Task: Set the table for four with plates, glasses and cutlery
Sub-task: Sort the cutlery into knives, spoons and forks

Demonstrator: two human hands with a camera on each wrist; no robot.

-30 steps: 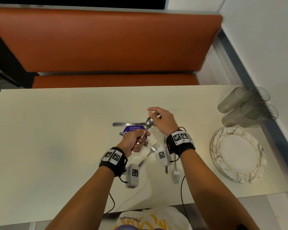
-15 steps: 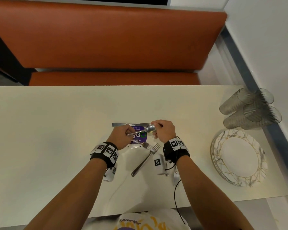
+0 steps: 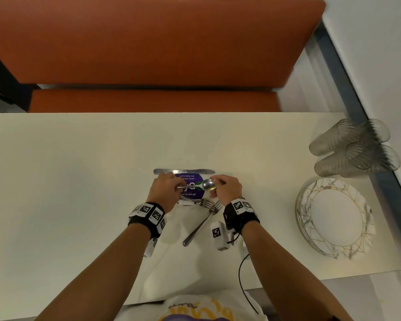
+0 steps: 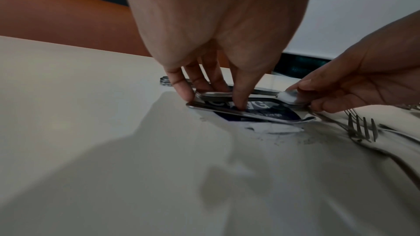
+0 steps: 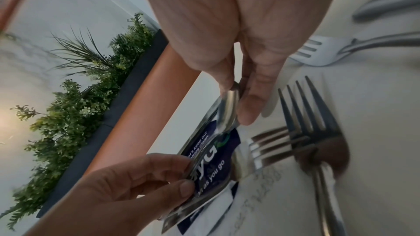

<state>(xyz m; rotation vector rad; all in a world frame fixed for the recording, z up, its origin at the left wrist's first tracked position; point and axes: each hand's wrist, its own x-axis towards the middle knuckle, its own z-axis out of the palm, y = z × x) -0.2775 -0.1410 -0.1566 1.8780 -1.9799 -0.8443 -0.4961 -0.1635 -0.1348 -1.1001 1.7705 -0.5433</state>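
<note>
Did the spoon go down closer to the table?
Yes. The spoon, once tilted up above the purple sticker, now lies level just over it, near the knife.

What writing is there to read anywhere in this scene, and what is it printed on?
"Let's keep our ...tries clean": top lines on the purple sticker stuck to the table, first word of the second line cut off by the left hand.
"...as you go": the sticker's bottom line; its start is hidden.
Large white letters mid-sticker: crossed by the spoon, not readable whole.
Shirt print: too partial to read.
Wrist tags: square code patterns, no words.
</note>
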